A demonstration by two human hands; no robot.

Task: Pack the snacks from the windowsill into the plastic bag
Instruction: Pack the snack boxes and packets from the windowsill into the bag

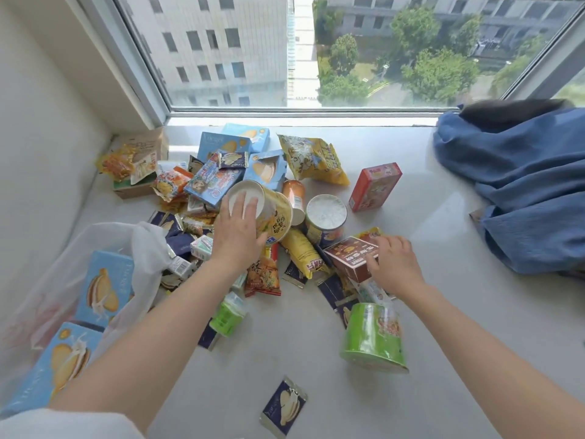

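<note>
A heap of snacks covers the white windowsill [427, 223]: blue biscuit boxes, yellow bags, small packets, cans. My left hand [237, 229] is wrapped over a yellow snack cup [275, 213] with a white lid, tilted on the heap. My right hand [394, 264] grips the right end of a brown box [348, 258]. The clear plastic bag [139, 248] lies open at the lower left with two blue biscuit boxes [104, 286] inside. A green cup [373, 337] lies on its side below my right hand.
A red box [375, 186] stands right of the heap. A white-lidded can [326, 220] sits in the middle. A dark blue packet [285, 407] lies alone near the front. Blue cloth [522, 191] is bunched at the right. The window runs along the back.
</note>
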